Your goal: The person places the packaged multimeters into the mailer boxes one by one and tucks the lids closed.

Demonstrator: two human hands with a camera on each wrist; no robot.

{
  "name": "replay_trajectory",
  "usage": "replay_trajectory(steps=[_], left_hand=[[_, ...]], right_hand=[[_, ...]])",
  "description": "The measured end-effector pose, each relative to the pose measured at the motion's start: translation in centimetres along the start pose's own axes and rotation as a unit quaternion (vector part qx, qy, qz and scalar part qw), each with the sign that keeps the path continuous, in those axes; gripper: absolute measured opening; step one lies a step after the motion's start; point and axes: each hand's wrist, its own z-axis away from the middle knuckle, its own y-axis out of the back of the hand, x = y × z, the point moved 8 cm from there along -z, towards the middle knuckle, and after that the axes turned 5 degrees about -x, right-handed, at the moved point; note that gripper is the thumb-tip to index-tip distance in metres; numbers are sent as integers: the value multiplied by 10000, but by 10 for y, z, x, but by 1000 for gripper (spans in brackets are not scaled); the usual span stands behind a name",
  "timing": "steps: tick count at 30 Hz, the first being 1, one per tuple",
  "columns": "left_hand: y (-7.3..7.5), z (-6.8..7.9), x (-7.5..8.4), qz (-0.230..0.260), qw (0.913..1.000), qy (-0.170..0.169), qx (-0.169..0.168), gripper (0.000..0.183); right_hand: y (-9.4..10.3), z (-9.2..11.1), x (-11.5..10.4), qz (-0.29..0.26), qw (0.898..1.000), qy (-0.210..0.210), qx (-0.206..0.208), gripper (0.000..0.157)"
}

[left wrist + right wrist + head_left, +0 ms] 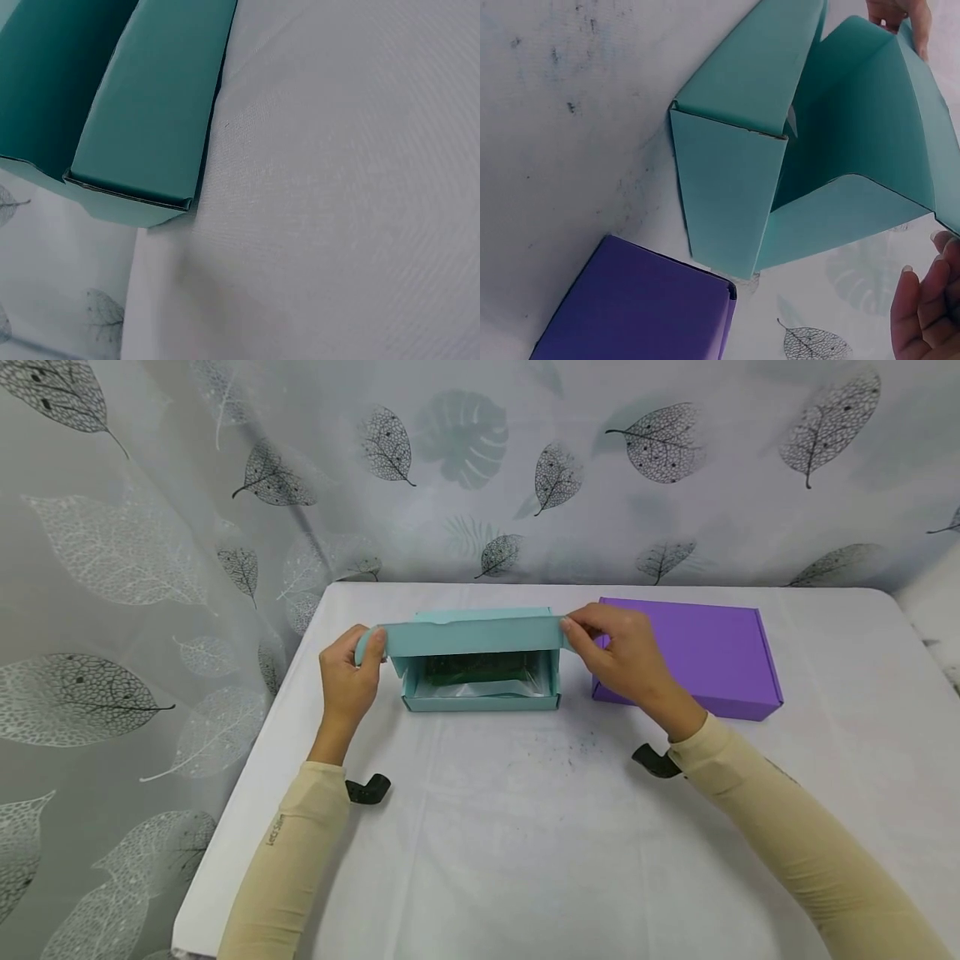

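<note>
A teal cardboard box (480, 703) sits on the white table with its hinged lid (472, 637) raised partway. My left hand (351, 681) pinches the left end of the lid's front edge between thumb and fingers. At the right end, my right hand (626, 652) pinches the other corner of the lid. Under the lid, a dark green item (476, 667) lies inside the box in clear plastic. The right wrist view shows the lid's side flap (840, 225) angled above the box's side wall (727, 195). In the left wrist view the box's front wall (150, 105) shows, without my left hand.
Right of the teal box, a closed purple box (697, 652) lies on the table, partly behind my right hand. Dark smudges (573, 747) mark the white tablecloth (510, 852). A leaf-patterned curtain (465, 468) hangs behind the table and down its left side. Black pieces (369, 789) stick out at both wrists.
</note>
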Motion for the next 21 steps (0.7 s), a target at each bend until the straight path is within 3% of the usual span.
replay_trajectory(steps=[8, 21], left_hand=[[-3, 6, -5, 25, 9998, 135, -112, 28], [-7, 17, -12, -61, 9983, 467, -347, 28]], right_hand=[[-4, 3, 3, -63, 9999, -5, -89, 13], [-15, 12, 9, -183, 9978, -428, -471, 15]])
